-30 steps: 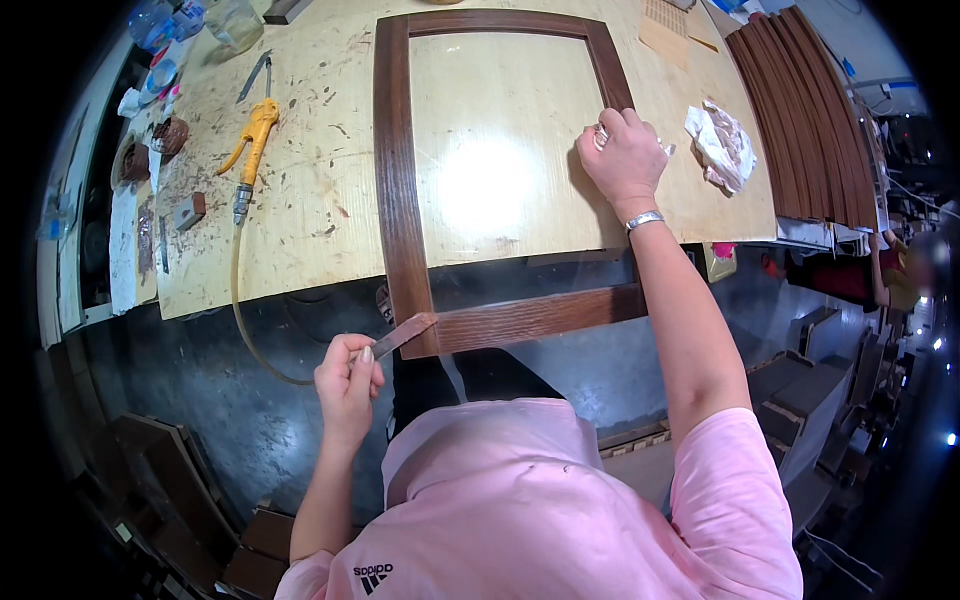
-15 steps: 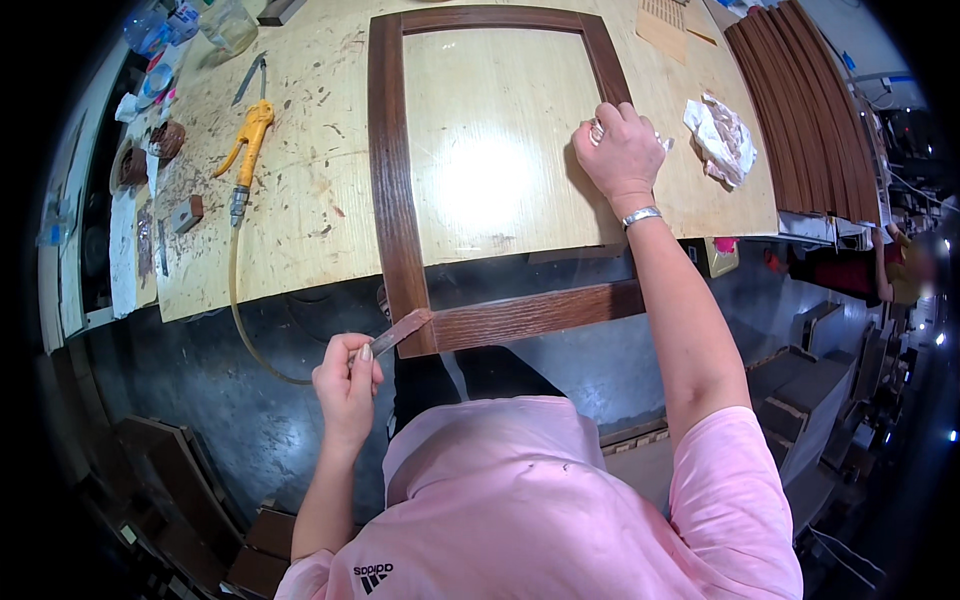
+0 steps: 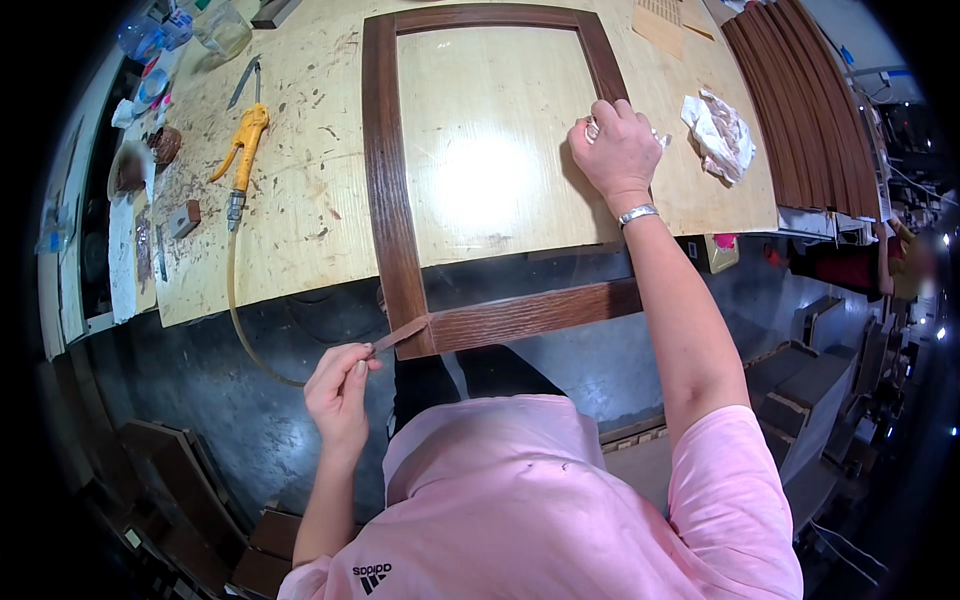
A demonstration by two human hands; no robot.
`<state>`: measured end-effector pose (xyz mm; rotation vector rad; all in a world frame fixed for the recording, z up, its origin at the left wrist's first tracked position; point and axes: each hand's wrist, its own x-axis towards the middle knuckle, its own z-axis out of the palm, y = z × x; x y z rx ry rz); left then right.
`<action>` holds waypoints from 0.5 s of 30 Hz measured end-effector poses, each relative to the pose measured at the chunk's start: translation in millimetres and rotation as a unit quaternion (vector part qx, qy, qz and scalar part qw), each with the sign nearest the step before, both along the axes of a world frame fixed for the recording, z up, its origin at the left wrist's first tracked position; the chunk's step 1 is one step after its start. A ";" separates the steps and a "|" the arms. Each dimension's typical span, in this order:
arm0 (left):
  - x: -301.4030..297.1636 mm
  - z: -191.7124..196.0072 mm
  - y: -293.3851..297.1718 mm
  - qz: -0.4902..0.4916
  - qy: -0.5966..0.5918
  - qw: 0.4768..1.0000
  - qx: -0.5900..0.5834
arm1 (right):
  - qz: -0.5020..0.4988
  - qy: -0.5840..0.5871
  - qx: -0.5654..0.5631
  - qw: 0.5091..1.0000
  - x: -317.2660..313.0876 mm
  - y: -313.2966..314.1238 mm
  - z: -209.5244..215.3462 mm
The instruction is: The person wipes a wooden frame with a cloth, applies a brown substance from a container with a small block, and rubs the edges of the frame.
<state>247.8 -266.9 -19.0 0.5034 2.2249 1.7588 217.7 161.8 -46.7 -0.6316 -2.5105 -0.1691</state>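
A dark brown wooden frame (image 3: 395, 215) with a clear pane lies on the table, its near end jutting past the table's edge. My left hand (image 3: 340, 390) pinches a thin, flat putty knife (image 3: 397, 336). The reddish-brown smeared tip of that blade touches the frame's near left corner, by the joint. My right hand (image 3: 618, 150) is closed on a crumpled white wad (image 3: 592, 131), paper or cloth, only bits of which show past the fingers. It rests on the right side of the frame.
A yellow air blow gun (image 3: 244, 145) with a hose lies on the table's left, near a small block (image 3: 185, 219). Crumpled white paper (image 3: 718, 137) sits to the right of the frame. Stacked brown strips (image 3: 800, 110) stand at far right; another person is beyond.
My left hand has shifted slightly left and turned, so the putty knife now shows more edge-on at the corner. The right hand stays on the frame with its white wad.
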 end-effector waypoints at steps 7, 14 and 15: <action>8.8 -3.3 -0.6 -0.002 0.047 0.998 -0.036 | -0.003 -0.004 0.003 1.000 0.2 -0.7 0.3; 8.5 -2.3 1.7 -0.014 0.144 0.986 -0.081 | 0.002 0.001 0.006 1.000 0.1 -0.4 -0.2; 8.3 -2.2 2.2 -0.016 0.160 0.983 -0.084 | 0.002 0.001 0.007 1.000 0.2 -0.1 -0.4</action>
